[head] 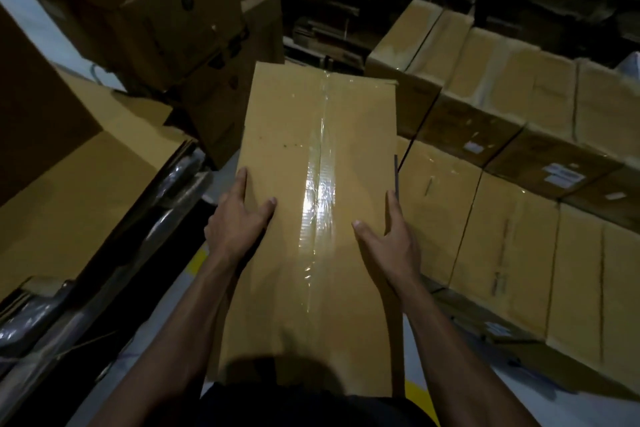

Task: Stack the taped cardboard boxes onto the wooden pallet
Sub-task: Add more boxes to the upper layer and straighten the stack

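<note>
Both hands, left (239,218) and right (388,236), clasp the taped box (311,156) by its sides (thumbs on top), stacked boxes (519,149) just beside it.

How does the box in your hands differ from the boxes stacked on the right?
The held box is gripped at its side edges by the left hand and right hand; the stacked boxes rest untouched in tight rows. The held box stands alone; the stacked ones touch each other. All are brown, tape-sealed cardboard.

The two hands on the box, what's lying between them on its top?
In the head view, between the left hand and right hand lies the box top with its shiny clear tape strip along the seam; nothing else.
</note>
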`<state>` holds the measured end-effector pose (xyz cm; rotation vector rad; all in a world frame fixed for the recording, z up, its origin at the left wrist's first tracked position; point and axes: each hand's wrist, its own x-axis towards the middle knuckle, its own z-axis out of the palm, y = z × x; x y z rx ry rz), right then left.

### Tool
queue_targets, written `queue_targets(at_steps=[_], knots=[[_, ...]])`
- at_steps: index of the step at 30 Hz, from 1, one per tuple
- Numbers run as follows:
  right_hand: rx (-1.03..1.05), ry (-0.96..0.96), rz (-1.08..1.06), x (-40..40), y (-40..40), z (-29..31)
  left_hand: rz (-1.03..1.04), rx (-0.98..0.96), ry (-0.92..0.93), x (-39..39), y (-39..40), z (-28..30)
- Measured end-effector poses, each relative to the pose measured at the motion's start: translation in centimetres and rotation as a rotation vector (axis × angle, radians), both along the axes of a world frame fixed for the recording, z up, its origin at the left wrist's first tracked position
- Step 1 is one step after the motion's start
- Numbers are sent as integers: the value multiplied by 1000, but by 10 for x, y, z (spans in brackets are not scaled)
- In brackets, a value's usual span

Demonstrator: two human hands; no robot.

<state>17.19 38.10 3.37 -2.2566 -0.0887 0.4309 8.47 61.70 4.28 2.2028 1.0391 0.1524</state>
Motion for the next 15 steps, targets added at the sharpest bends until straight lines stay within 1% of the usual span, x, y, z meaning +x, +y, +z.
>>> queue_targets(at_steps=[3, 8, 11, 15], knots=[[-12, 27, -85, 25, 15, -13, -96, -9, 8, 45, 24, -16], [-16, 15, -265, 71, 55, -19, -285, -193, -38, 131, 80, -38], [-23, 31, -350, 91, 75, -19, -383, -211, -22, 172, 100, -39], [-30, 39, -426, 113, 98, -19, -439, -258, -32, 210, 120, -45]])
